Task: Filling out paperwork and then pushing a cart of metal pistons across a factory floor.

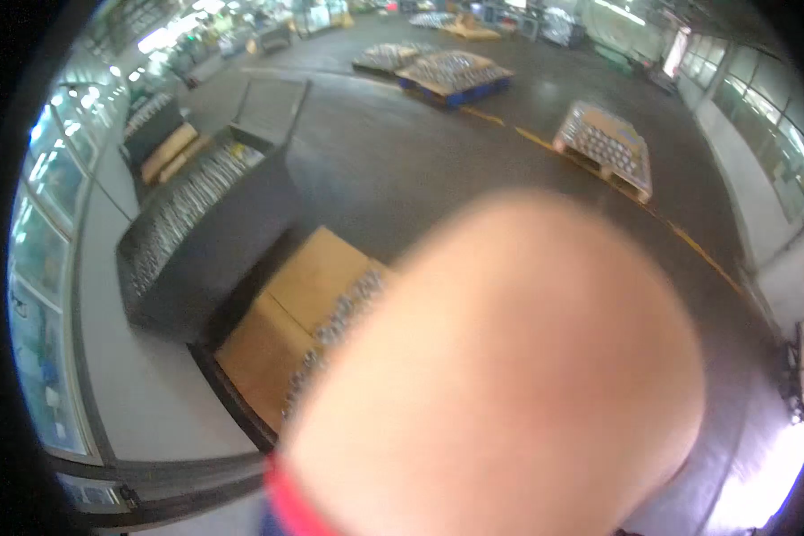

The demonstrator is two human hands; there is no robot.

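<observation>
A bare, bent arm (pixel 509 375), most likely my own, is raised very close to the view and fills its lower middle, blurred. At its lower left shows a red sleeve edge (pixel 297 500). No fingers can be seen, and which arm it is I cannot tell. Both my left hand and my right hand are out of sight. Partly hidden behind the arm, small shiny metal parts (pixel 353 308) stand in rows along brown cardboard sheets (pixel 308 286).
A dark metal bin (pixel 228 255) full of shiny parts stands at left, beside a white wall with windows (pixel 45 339). Loaded pallets stand on the grey floor: one at right (pixel 606 147), others farther back (pixel 456 76). A yellow line (pixel 688 239) crosses the floor.
</observation>
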